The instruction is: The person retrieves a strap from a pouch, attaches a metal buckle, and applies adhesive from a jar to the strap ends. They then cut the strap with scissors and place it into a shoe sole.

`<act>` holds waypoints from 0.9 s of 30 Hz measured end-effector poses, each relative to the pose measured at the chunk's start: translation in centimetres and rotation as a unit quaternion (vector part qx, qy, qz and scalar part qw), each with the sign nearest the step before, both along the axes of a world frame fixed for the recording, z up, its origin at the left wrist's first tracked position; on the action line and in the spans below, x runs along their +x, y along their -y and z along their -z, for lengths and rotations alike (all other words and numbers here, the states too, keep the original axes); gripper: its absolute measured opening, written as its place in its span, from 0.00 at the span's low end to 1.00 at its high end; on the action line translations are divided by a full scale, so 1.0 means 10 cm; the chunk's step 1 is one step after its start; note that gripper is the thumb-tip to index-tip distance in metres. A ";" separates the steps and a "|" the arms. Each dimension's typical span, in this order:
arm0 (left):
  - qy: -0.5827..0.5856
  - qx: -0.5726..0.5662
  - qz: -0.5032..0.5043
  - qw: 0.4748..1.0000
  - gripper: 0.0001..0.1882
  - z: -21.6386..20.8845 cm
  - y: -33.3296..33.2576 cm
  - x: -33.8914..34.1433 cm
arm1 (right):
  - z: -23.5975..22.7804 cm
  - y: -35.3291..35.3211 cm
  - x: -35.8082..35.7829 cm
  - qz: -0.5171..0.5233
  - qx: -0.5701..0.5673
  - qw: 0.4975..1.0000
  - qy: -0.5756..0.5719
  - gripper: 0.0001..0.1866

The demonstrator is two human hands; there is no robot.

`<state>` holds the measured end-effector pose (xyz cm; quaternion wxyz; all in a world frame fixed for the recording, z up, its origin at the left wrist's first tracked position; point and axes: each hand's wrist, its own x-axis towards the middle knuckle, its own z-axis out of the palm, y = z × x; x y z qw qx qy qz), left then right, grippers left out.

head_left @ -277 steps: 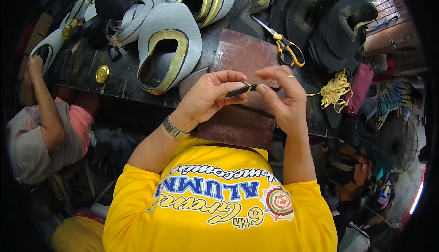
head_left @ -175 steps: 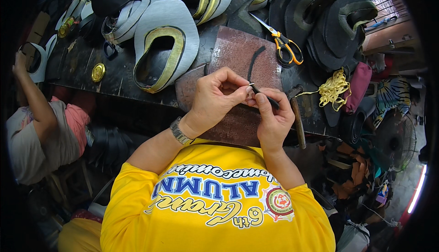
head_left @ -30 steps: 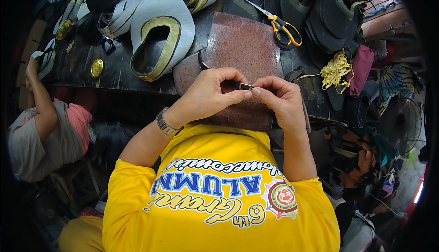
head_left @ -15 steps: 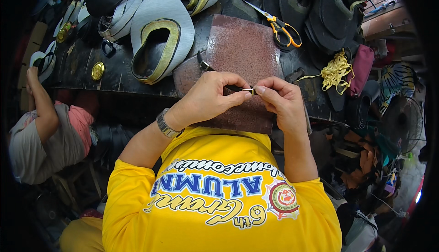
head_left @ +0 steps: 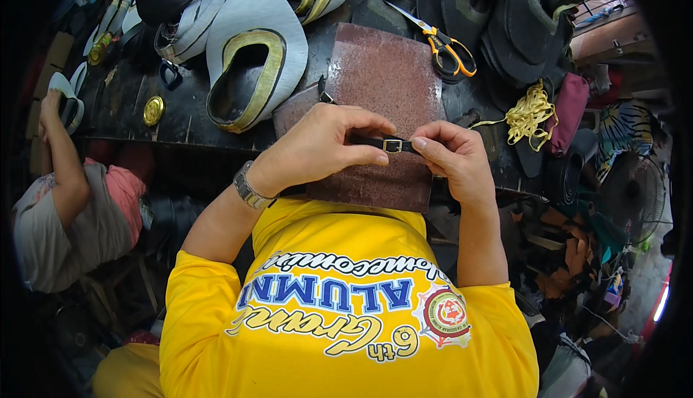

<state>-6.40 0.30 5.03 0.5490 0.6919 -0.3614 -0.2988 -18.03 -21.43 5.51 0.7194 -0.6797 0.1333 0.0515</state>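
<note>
A thin black strap [head_left: 369, 141] is stretched between my two hands, with a small gold-coloured rectangular buckle [head_left: 393, 146] on it. My left hand [head_left: 317, 141] holds the strap's left part inside its curled fingers, thumb and index finger reaching toward the buckle. On the other side, my right hand [head_left: 456, 156] pinches the strap's right end between thumb and fingers. Beneath them lies a reddish-brown rough board [head_left: 384, 66], leaning over the bench edge toward my yellow shirt. Another small buckle on a black strap [head_left: 325, 95] shows just beyond my left hand.
Orange-handled scissors [head_left: 449, 50] lie beyond the board. Grey sole pieces with yellow-edged bands [head_left: 271, 22] cover the bench's left, black ones [head_left: 530, 22] its right. Yellow cord [head_left: 530, 115] and a round gold tin [head_left: 154, 110] lie nearby. A co-worker's arm [head_left: 68, 170] is at left.
My hands have drawn slightly apart, the left one shifting left, so the buckle and strap between them now show plainly. The co-worker's hand at left has moved a little upward.
</note>
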 end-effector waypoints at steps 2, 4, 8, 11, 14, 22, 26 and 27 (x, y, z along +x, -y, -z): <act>0.146 -0.044 -0.002 0.988 0.21 0.01 0.01 -0.07 | 0.03 -0.01 0.01 -0.002 0.030 1.000 -0.001 0.09; 0.215 -0.091 -0.029 0.972 0.21 0.05 0.09 -0.14 | 0.06 -0.03 0.03 -0.008 0.074 0.997 -0.004 0.08; 0.225 -0.095 -0.064 0.968 0.16 0.11 0.12 -0.18 | 0.05 -0.06 0.02 -0.006 0.071 0.997 -0.006 0.07; 0.239 -0.100 -0.059 0.964 0.13 0.13 0.11 -0.17 | 0.02 -0.07 0.00 -0.009 -0.021 1.000 0.011 0.07; 0.245 -0.096 -0.047 0.964 0.11 0.14 0.10 -0.12 | 0.01 -0.07 -0.01 -0.011 -0.078 0.996 0.049 0.06; 0.213 -0.094 -0.021 0.972 0.12 0.16 0.05 -0.06 | 0.04 -0.08 -0.02 -0.013 -0.115 0.992 0.059 0.06; 0.206 -0.084 -0.015 0.975 0.11 0.14 0.01 -0.04 | 0.04 -0.07 -0.03 -0.024 -0.119 0.991 0.060 0.06; 0.202 -0.083 -0.014 0.976 0.11 0.14 0.00 -0.04 | 0.05 -0.07 -0.03 -0.021 -0.122 0.991 0.058 0.06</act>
